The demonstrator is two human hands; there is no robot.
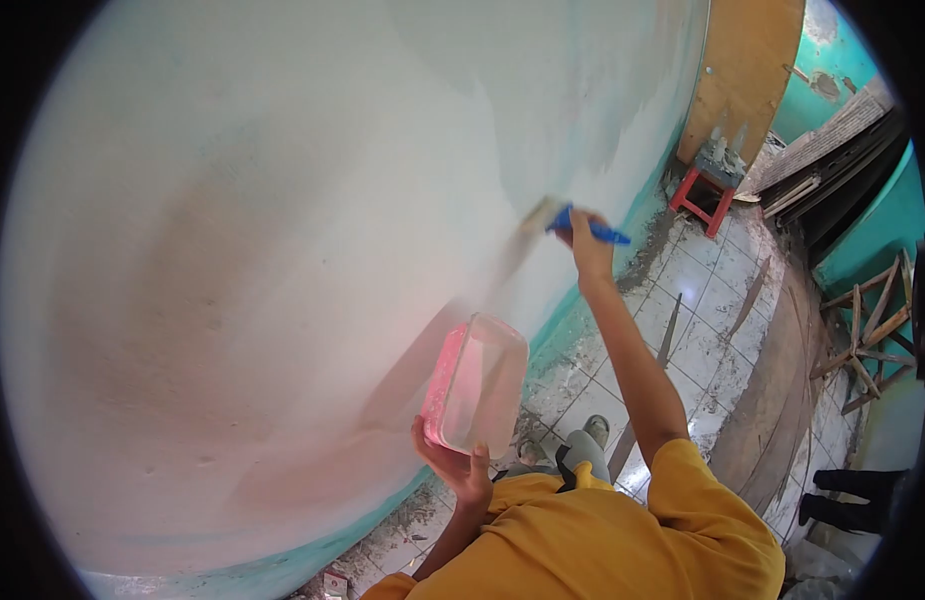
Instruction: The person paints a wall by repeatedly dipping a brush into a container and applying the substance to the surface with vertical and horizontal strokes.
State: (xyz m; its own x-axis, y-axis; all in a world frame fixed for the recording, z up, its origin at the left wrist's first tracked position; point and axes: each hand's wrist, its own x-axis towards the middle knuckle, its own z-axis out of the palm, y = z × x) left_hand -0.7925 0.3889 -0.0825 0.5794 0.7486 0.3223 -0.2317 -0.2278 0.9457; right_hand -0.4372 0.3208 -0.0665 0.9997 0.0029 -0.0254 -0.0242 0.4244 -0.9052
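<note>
My right hand is closed round the blue handle of a paintbrush, its pale bristles at the wall surface. The wall is whitish, with greyer patches near the top and a turquoise strip along its lower edge. In my left hand is a pink plastic tub, tilted and gripped at its near end, thumb over the rim. Pale residue coats the tub's inside. It is held close to the wall, below and left of the brush.
A red stool with grey-smeared things on top stands by a wooden panel. Dark boards lean at the right, above a wooden frame. Debris and strips lie on the white tiled floor. Dark clothing shows lower right.
</note>
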